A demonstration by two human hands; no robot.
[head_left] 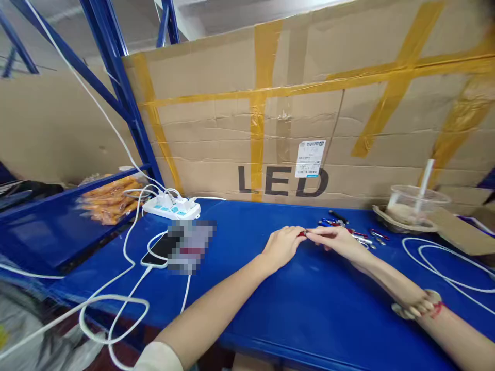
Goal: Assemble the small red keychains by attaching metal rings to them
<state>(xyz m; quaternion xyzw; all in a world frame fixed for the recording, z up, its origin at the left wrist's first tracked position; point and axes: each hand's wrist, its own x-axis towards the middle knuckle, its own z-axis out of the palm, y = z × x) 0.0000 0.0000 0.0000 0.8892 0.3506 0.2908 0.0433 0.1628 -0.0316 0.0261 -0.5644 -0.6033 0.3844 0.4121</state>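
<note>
Two-handed grip: I held a red piece (301, 234).
My left fingers (294, 231) were clamped on it; my right fingers (316, 234) pinched its end, near pen-like parts (358, 234) on the counter (328, 309).

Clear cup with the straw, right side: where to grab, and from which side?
Probably the clear cup's upper wall, just below the wide rim, from the near left: a cardboard flap lies to its right and the LED carton stands behind. A brown holder surrounds its lower part. Avoid the straw, which sticks up above the rim.
</note>
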